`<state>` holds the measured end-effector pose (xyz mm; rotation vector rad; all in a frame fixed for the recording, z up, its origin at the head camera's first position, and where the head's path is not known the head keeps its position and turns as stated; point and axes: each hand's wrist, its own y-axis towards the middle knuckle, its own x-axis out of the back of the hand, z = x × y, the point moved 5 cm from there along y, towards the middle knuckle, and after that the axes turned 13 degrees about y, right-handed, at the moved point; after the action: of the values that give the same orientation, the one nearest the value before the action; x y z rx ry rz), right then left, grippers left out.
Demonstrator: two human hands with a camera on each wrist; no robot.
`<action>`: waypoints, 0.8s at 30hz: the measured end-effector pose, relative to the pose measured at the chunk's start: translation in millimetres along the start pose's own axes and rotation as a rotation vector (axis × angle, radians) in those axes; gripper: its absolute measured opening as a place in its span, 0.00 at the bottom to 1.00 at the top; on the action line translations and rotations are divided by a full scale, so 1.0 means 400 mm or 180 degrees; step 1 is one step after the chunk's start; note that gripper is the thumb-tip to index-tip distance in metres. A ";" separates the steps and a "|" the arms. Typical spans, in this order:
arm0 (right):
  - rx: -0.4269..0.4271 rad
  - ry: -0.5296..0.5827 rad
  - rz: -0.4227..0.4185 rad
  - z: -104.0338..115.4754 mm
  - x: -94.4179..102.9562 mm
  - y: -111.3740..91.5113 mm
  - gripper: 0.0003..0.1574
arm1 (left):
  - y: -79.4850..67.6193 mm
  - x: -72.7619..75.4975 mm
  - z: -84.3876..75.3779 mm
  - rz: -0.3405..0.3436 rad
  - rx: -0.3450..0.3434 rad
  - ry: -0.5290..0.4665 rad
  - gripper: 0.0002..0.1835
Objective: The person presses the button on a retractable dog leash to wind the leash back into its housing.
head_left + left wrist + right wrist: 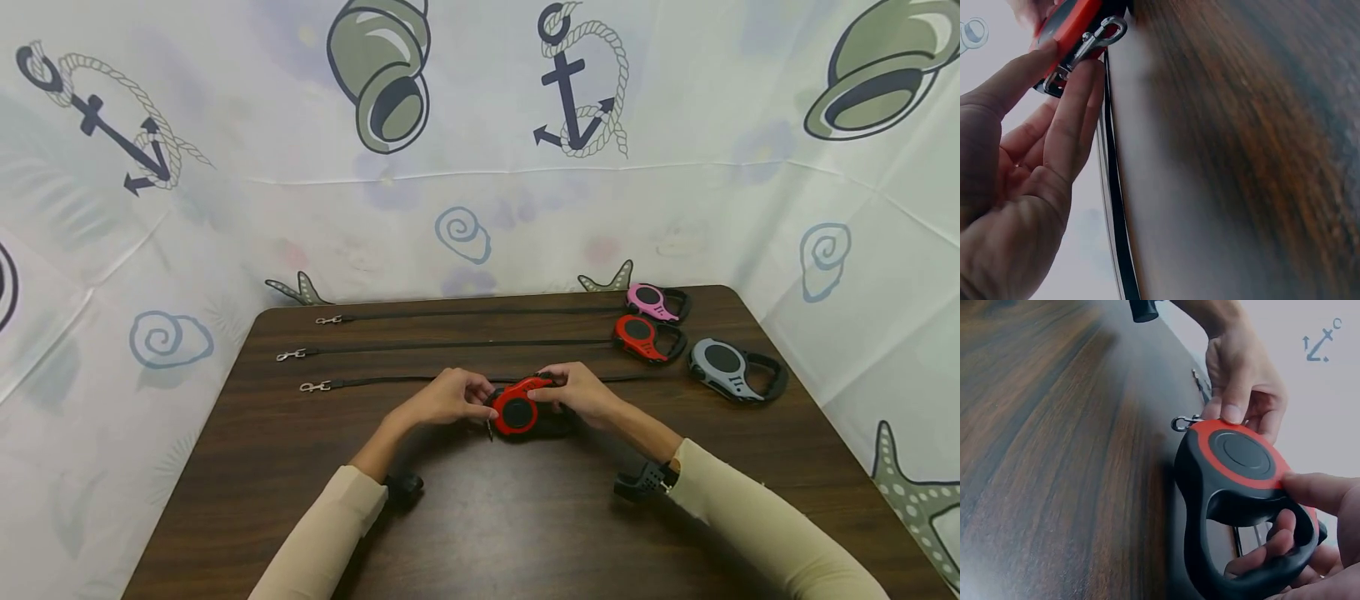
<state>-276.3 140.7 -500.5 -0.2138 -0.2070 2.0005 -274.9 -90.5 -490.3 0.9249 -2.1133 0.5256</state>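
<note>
A red and black retractable dog leash is held between both hands over the middle of the table. My left hand pinches the clip end of its casing, thumb on the face and fingers beneath. The metal snap hook sticks out by those fingertips in the left wrist view. On the other side, my right hand grips the leash near its handle. The right wrist view shows the thumb on the red rim and fingers reaching through the black loop handle.
Toward the back of the brown table lie a pink leash, a second red leash and a grey leash. Their black straps stretch left, ending in metal hooks. A patterned sheet hangs behind and at the sides.
</note>
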 end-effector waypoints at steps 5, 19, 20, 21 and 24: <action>-0.0014 -0.0433 -0.0071 -0.003 0.006 -0.002 0.30 | 0.006 0.000 -0.003 -0.0003 0.0055 0.0036 0.16; 0.0392 -0.1705 -0.0259 -0.005 0.024 -0.001 0.31 | 0.014 -0.011 -0.003 -0.0018 0.0296 0.0223 0.17; 0.0409 -0.1740 -0.0265 -0.005 0.025 -0.002 0.31 | 0.015 -0.011 -0.003 -0.0026 0.0300 0.0247 0.17; 0.0424 -0.1767 -0.0269 -0.004 0.025 -0.002 0.32 | 0.015 -0.011 -0.004 -0.0028 0.0302 0.0260 0.17; 0.0447 -0.1858 -0.0276 -0.002 0.023 -0.005 0.32 | 0.015 -0.010 -0.007 -0.0037 0.0313 0.0296 0.17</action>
<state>-278.4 150.0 -501.5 0.4688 -0.4336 1.9368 -276.1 -83.2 -491.8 0.9488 -2.0126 0.6588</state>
